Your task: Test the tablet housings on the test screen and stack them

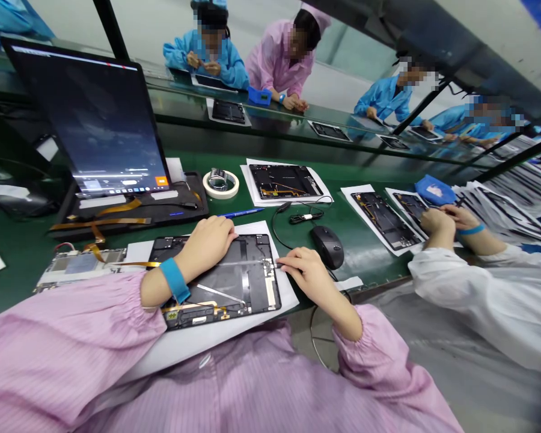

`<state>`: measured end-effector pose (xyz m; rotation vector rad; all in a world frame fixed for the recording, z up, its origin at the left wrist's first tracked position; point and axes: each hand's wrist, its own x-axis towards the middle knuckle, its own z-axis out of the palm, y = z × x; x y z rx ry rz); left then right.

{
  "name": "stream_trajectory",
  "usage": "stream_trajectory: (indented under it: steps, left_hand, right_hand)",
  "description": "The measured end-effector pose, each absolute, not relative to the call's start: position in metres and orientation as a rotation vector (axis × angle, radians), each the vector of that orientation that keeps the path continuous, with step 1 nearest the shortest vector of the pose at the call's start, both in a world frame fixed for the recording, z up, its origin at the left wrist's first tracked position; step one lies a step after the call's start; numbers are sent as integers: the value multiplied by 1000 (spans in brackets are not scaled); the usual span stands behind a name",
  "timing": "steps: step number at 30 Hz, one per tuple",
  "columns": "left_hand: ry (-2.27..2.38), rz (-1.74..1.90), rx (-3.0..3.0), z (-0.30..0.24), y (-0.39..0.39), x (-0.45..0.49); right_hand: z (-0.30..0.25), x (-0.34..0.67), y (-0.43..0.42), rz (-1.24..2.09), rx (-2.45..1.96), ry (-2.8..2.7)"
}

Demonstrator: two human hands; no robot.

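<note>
A black tablet back housing (216, 282) lies on a white paper sheet (277, 294) in front of me, with gold flex strips and a small circuit board along its right edge. My left hand (207, 243) rests flat on the housing's top edge, with a blue wristband on its wrist. My right hand (304, 276) is at the housing's right edge, its fingertips pinched on the end of a thin flat cable (247, 262). That cable crosses the housing towards my left hand. My pink sleeves hide the lower bench.
A computer monitor (85, 120) stands at left above a black tray (130, 210) with gold flex strips. Nearby are a tape roll (223, 183), a blue pen (241, 212), a computer mouse (327, 246) and another housing (284, 181). A co-worker's hands (446, 219) work at right.
</note>
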<state>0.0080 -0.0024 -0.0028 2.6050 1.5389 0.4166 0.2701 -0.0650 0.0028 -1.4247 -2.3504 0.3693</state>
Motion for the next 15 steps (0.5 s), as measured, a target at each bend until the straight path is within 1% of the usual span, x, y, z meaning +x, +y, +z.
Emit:
stream_trajectory:
  steps: [2,7,9,11,15]
  left_hand:
    - [1535,423,2603,-2,-3,8]
    - [1521,530,2515,1,-3,7]
    - [1481,570,2456,3,-2,6]
    - [1414,595,2394,5,0,5]
    - [1324,600,2281,9,1,4]
  right_hand:
    - [2,270,-65,423,-1404,-2325]
    - [2,267,-67,782,-1365,-2003]
    - [3,265,-71,857,-1360,-1911]
    - [4,263,-75,832,-1352,-1920]
    - [8,260,-87,610,-1316,-2129]
